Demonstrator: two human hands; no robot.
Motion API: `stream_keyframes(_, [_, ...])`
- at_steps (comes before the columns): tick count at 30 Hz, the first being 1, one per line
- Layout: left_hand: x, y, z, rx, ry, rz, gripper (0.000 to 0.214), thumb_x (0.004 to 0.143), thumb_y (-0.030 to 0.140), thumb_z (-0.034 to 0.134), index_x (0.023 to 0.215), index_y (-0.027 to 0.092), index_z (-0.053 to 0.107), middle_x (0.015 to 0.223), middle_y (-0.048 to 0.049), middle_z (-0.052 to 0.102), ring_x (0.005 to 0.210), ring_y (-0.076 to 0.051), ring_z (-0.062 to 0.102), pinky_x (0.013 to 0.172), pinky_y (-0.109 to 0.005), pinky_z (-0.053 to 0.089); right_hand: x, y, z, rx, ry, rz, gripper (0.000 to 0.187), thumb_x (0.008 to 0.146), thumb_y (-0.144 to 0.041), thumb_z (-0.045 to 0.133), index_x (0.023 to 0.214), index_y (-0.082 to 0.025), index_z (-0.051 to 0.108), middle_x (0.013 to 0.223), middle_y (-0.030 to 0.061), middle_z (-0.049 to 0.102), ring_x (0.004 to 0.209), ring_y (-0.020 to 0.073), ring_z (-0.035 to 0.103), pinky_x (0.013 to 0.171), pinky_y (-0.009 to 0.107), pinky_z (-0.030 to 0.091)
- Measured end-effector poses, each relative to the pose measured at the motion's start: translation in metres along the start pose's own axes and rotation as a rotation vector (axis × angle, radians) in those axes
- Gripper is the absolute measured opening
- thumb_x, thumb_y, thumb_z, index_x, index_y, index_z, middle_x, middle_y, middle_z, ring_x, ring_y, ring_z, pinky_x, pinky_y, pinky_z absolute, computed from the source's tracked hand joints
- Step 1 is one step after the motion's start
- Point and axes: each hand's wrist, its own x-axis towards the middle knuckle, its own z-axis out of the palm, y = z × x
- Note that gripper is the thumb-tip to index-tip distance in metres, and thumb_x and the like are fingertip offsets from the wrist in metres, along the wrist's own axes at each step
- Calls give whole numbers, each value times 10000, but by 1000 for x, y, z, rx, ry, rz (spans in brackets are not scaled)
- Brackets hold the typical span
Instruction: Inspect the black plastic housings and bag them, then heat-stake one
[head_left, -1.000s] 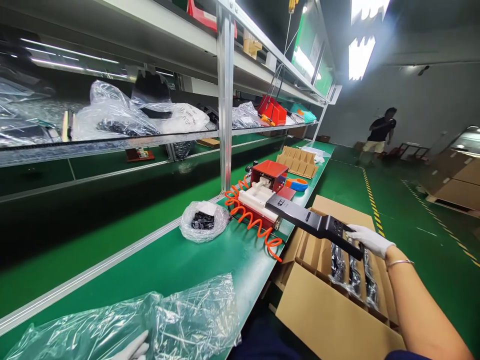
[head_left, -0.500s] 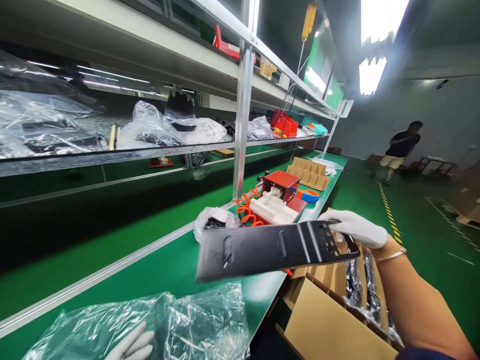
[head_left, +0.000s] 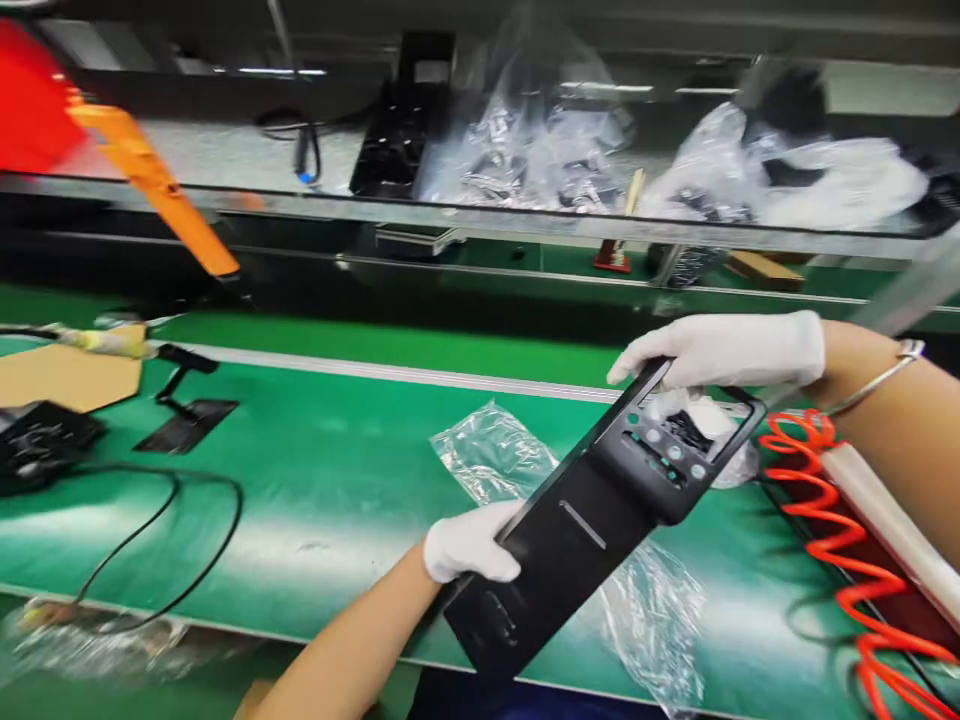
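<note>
Both gloved hands are clamped on the long black plastic panel (head_left: 592,520), left hand (head_left: 471,543) low, right hand (head_left: 724,350) at the handle end. I'd grip its edges and keep it level above the clear plastic bag (head_left: 499,455) on the green table (head_left: 322,480).

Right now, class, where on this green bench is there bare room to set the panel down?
Bare green mat lies between the looped black cable and the crumpled clear plastic bag. It is crowded to the right, around the coiled orange hose, and to the far left by the brown cardboard sheet.
</note>
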Motion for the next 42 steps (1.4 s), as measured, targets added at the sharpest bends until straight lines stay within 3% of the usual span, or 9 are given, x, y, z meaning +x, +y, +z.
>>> stream_keyframes(2, [-1,1,0,-74,69,87,791,661,531,932,1289,124,677,1193,-148,686,1084,-349,665,924,-371,540,20,-9,-12,36,69,-23,479,726,43,604,1090,-196,803,878,-6,742,775,187,725,539,159,544])
stream_keyframes(4, [-2,5,1,-159,137,213,698,718,492,915,1272,135,686,1168,-141,693,1037,-307,682,878,-327,556,24,-9,-17,165,268,-192,463,738,-58,717,1156,-245,785,1100,-11,737,1097,239,682,848,269,588])
stream_keyframes(7, [-4,15,-2,-260,362,411,554,812,409,878,1273,175,678,1159,-120,698,973,-265,699,838,-312,583,15,7,10,444,620,-490,410,830,-329,728,1239,-359,710,1365,-81,624,1396,278,462,1165,431,391])
stream_keyframes(10, [-1,18,-15,-271,670,568,555,830,384,873,1291,186,637,1174,-122,689,944,-268,699,845,-366,608,17,32,87,530,756,-382,261,955,-479,627,1192,-394,695,1320,-50,641,1323,296,545,1125,524,470])
stream_keyframes(14, [10,9,-27,-230,989,706,576,801,391,895,1257,191,605,1200,-111,682,971,-256,693,837,-359,624,45,53,213,519,453,-184,643,971,-593,600,1477,-204,520,1459,159,534,1272,360,584,1091,618,494])
stream_keyframes(18, [20,-8,-23,-40,1091,752,495,827,383,874,1202,187,617,1196,-104,682,1017,-257,683,885,-351,617,63,41,274,564,383,-170,768,977,-613,581,1576,-177,382,1530,165,447,1386,352,471,1177,579,408])
stream_keyframes(26, [29,-29,-6,103,1078,717,522,899,429,812,1316,214,582,1283,-107,649,1147,-292,641,1000,-406,583,59,28,280,660,455,-108,932,900,-680,667,1601,-180,310,1436,146,530,1288,330,556,1151,496,446])
stream_keyframes(32, [32,-26,-2,67,1124,692,462,901,459,800,1257,227,620,1250,-84,667,1135,-300,651,1007,-403,579,62,31,285,504,471,-104,926,966,-694,496,1596,-56,265,1499,240,433,1379,362,460,1192,539,378])
stream_keyframes(42, [35,-18,-1,93,1106,680,422,908,462,795,1226,237,633,1223,-72,674,1120,-312,652,1015,-426,566,64,39,276,725,462,-172,652,998,-581,560,1536,-229,450,1493,102,500,1401,322,457,1221,527,371])
